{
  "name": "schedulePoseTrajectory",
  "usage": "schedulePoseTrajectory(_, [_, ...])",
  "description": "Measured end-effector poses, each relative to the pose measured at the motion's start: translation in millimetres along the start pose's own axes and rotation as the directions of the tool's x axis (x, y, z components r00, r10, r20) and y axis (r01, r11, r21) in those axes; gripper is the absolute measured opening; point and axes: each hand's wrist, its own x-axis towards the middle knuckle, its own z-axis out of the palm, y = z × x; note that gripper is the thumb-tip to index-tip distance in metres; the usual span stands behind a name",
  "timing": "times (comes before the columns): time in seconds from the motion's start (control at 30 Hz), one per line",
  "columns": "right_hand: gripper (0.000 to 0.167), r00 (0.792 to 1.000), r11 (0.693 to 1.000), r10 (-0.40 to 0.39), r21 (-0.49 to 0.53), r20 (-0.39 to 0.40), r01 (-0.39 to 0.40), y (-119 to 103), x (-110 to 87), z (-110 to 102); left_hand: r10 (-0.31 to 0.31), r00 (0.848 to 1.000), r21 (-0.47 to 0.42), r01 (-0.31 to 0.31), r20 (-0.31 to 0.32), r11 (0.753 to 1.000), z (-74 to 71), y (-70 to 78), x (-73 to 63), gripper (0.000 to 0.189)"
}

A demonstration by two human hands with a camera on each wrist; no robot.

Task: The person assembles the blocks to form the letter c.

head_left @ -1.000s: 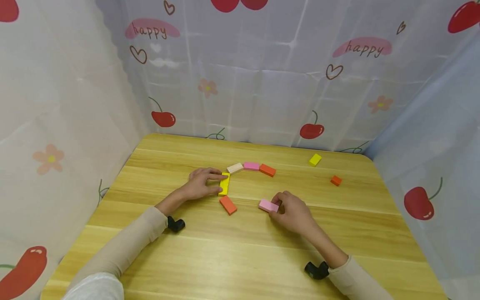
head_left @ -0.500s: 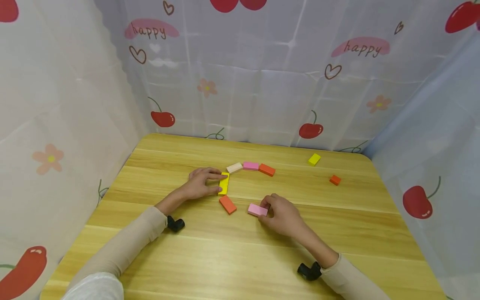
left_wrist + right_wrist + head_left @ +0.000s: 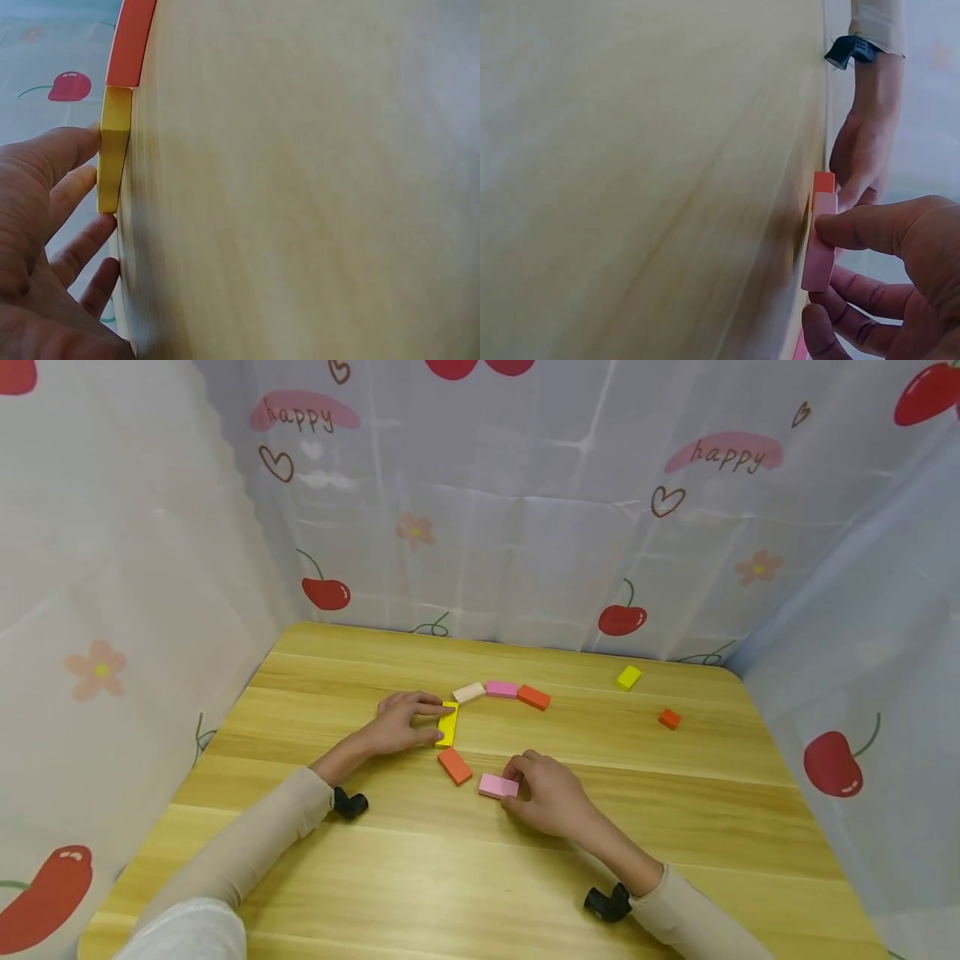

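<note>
My left hand (image 3: 400,724) rests its thumb and fingertips against a yellow block (image 3: 447,727) lying flat on the table. In the left wrist view, its fingers (image 3: 86,244) are spread and fairly straight beside the yellow block (image 3: 114,154). An orange block (image 3: 454,767) adjoins the yellow one's near end. My right hand (image 3: 553,795) pinches a light pink block (image 3: 498,786) between thumb and fingers, just right of the orange block with a small gap. A pale wood block (image 3: 469,693), a pink block (image 3: 502,690) and a red-orange block (image 3: 534,697) continue the curved row behind.
A loose yellow block (image 3: 628,677) lies at the table's back right, with a small orange block (image 3: 670,718) nearer and further right. Printed curtains (image 3: 517,560) enclose the wooden table (image 3: 420,877) at the back and sides. Each wrist wears a black device.
My right hand has moved left and slightly nearer, carrying the light pink block towards the orange block. The left hand stays at the yellow block.
</note>
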Motion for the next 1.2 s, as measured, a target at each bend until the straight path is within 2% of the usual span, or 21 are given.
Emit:
schedulePoseTrajectory(0.4, [0.030,0.999,0.999,-0.033,-0.041,-0.003,0.033,-5.9,8.1,2.6,0.013,1.000,0.018,-0.012,-0.017,1.000,-4.0,3.9,3.5,0.051])
schedulePoseTrajectory(0.6, [0.031,1.000,0.999,-0.018,-0.029,0.016,0.019,-7.9,9.5,3.4,0.011,1.000,0.022,-0.011,-0.011,1.000,-4.4,5.5,3.0,0.051])
schedulePoseTrajectory(0.87, [0.032,0.999,0.998,-0.039,-0.041,0.005,0.039,-8.3,9.4,4.7,0.010,1.000,0.014,-0.010,-0.014,1.000,-3.4,4.2,2.9,0.051])
schedulePoseTrajectory(1.2, [0.034,0.999,0.999,-0.041,-0.006,-0.002,0.041,-5.8,4.4,5.3,0.013,1.000,0.012,-0.013,-0.016,1.000,-0.6,1.6,0.5,0.051])
